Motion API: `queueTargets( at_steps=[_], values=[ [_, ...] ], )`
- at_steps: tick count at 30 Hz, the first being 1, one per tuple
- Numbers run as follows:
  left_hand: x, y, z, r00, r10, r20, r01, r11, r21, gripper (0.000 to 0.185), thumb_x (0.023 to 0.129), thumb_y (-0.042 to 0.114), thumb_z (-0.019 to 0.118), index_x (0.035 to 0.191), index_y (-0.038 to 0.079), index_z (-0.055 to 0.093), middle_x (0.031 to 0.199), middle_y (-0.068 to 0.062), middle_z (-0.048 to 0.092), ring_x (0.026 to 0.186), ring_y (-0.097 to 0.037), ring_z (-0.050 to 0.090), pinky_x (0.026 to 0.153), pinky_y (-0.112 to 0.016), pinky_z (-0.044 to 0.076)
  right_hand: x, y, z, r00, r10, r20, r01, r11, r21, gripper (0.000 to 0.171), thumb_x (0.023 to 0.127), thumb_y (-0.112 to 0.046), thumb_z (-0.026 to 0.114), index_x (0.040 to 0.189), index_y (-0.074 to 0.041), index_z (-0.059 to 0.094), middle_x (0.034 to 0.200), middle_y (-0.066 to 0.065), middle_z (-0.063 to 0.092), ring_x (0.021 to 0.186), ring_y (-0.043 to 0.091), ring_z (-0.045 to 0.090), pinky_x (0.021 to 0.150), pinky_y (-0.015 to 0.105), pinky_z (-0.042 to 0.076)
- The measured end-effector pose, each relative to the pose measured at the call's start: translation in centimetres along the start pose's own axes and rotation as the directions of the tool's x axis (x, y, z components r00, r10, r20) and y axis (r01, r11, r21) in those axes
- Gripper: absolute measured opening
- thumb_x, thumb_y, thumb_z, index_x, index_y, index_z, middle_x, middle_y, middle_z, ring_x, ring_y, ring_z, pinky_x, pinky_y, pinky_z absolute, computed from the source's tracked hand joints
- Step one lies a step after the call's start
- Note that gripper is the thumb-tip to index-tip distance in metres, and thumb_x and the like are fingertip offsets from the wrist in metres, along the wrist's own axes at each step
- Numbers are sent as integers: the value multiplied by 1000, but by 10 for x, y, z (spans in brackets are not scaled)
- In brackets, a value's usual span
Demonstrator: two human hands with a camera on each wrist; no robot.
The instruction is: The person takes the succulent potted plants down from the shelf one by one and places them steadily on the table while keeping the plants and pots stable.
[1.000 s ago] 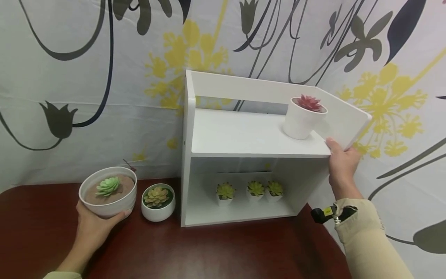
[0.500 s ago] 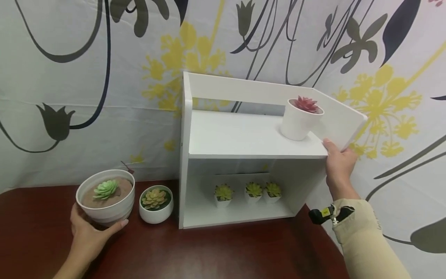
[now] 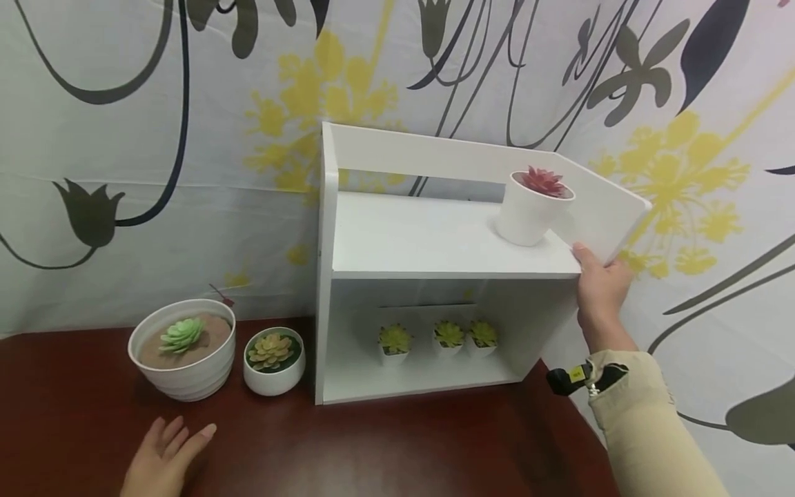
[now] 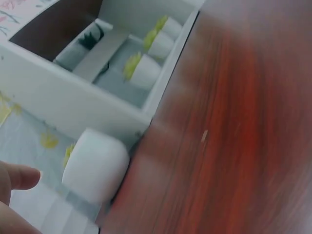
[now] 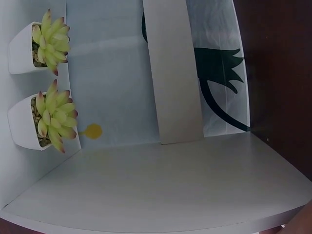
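My left hand [image 3: 166, 452] lies open and flat on the dark red table [image 3: 397, 449], in front of a large white bowl [image 3: 182, 348] with a green succulent; it holds nothing. A small white pot [image 3: 273, 360] with a yellowish succulent stands right of the bowl and shows as the small white pot [image 4: 95, 165] in the left wrist view. My right hand [image 3: 597, 286] grips the front edge of the right side panel of a white shelf unit [image 3: 435, 238]. A white pot with a pink succulent [image 3: 533, 207] stands on the upper shelf, close to that hand.
Three tiny pots of yellow-green succulents [image 3: 447, 338] stand in the lower compartment; two of these tiny pots [image 5: 48, 117] show in the right wrist view. A flower-print cloth [image 3: 124, 138] hangs behind everything. The table's right edge runs just below my right sleeve [image 3: 646, 428].
My left hand has let go of the large bowl and drawn back toward me; the bowl now stands on the table. The right hand has kept its hold on the shelf.
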State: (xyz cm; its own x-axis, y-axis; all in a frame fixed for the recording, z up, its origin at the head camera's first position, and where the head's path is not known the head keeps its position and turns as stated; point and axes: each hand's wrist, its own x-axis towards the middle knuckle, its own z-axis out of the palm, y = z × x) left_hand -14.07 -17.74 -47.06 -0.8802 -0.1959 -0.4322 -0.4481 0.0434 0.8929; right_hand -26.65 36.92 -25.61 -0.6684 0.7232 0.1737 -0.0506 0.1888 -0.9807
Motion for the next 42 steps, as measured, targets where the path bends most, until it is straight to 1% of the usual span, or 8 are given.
queueTargets(
  at_steps=[6,14,19,28,31,34,37,42],
  values=[
    [-16,-3,34,980,185,77,-188,981,41,105,96,28,69,160,-1,-10,162,-37,15,151,-52,16,121,-62,21,0,-1,-5,1000,0,5,0,1000,19,55,97,-35,66,147,-18,50,152,-2,51,138,13,47,124,38,31],
    [-51,13,87,935,326,141,-333,942,29,33,93,18,72,125,9,68,129,-8,69,107,-3,67,87,-21,58,-1,-1,-2,1000,-27,12,27,999,26,53,98,-33,65,146,-17,51,152,-1,51,140,14,47,125,39,31],
    [-74,41,113,864,469,181,-479,878,13,29,90,14,75,119,17,69,118,-1,73,109,-11,69,89,-26,59,-1,-1,-2,999,-29,16,29,999,21,53,98,-33,65,146,-17,50,151,-1,51,138,13,46,124,38,31],
    [-104,98,140,640,686,345,-713,698,-66,36,95,18,71,128,29,62,125,10,68,118,-10,66,100,-28,55,1,-1,-3,999,-40,8,40,999,30,51,97,-31,66,144,-16,52,149,-2,53,137,12,47,124,34,30],
    [-109,118,147,539,737,408,-793,607,-47,37,96,18,69,130,31,59,129,15,64,122,-8,62,103,-28,53,1,-1,-3,999,-41,11,41,999,7,52,98,-32,65,145,-16,52,150,-2,52,137,12,46,124,34,29],
    [-111,138,155,377,843,385,-899,433,-68,38,97,14,67,132,23,60,129,11,64,121,-8,61,103,-32,53,1,-1,-4,999,-47,22,47,999,-14,53,99,-35,63,147,-17,49,153,-2,50,139,11,44,125,35,27],
    [-111,160,162,261,900,349,-951,301,-65,37,96,12,67,133,15,60,128,5,65,119,-10,62,100,-32,54,1,0,-4,999,-43,29,42,999,24,51,99,-32,64,146,-18,51,152,-2,51,140,12,43,126,34,26],
    [-114,199,168,223,909,353,-967,253,-42,36,98,13,65,133,10,60,130,1,65,123,-12,61,104,-31,52,0,1,-5,999,-12,49,9,999,53,50,99,-29,63,146,-17,50,150,-4,51,139,11,43,125,33,27]
  ],
)
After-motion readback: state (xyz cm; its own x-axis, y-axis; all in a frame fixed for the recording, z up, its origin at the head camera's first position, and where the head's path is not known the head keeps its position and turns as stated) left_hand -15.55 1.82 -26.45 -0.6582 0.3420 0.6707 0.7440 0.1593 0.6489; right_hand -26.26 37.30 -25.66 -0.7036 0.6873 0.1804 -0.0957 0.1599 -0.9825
